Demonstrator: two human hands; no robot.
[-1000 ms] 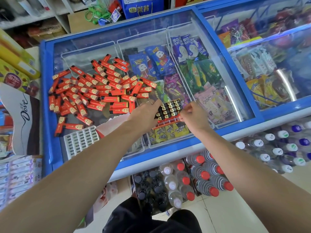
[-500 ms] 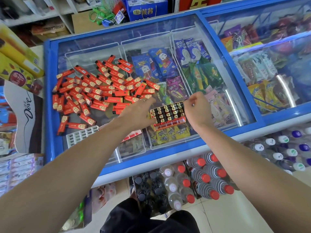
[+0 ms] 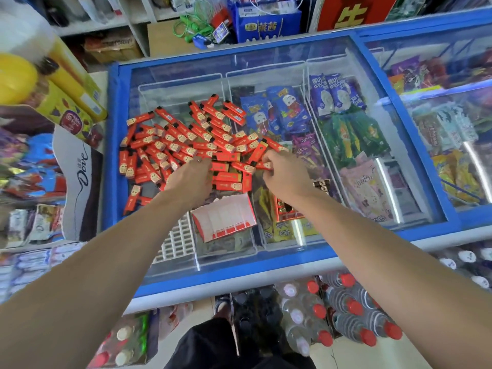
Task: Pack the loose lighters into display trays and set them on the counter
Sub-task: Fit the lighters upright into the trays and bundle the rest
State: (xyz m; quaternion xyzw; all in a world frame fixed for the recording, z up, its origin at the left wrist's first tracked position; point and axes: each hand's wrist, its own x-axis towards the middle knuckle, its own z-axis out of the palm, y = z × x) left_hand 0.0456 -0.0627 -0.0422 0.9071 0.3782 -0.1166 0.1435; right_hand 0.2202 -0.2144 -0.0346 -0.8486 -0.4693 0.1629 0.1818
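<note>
Currently itemised, from my own reach over the freezer lid (image 3: 346, 62):

- Loose lighters (image 3: 186, 139): red, a scattered heap on the glass, just ahead of and to the outside of my left hand. Many overlap and point every way.
- My left hand (image 3: 190, 179): palm down at the near edge of the heap, fingers curled over a few lighters; whether any is actually gripped I cannot tell.
- My right hand (image 3: 283, 173): fingers pinched partly closed at the heap's right edge, touching one or two lighters; a firm hold is not confirmed.
- Filled display tray (image 3: 288, 210): red, lighters standing in it, under my right wrist and mostly hidden by the forearm.
- Empty red-and-white display tray (image 3: 225, 218): on the glass just behind my left hand, between my forearms, slots open.
- White grid insert (image 3: 177, 238): under my left forearm, beside the empty tray.

Step in hand, as I judge it: gathering a fresh batch for the empty tray. To do it well, take only a few at a time, turn them all the same way before lifting, and draw them back to the tray rather than sweeping, so none slide off the smooth glass or nudge the filled tray.
</note>
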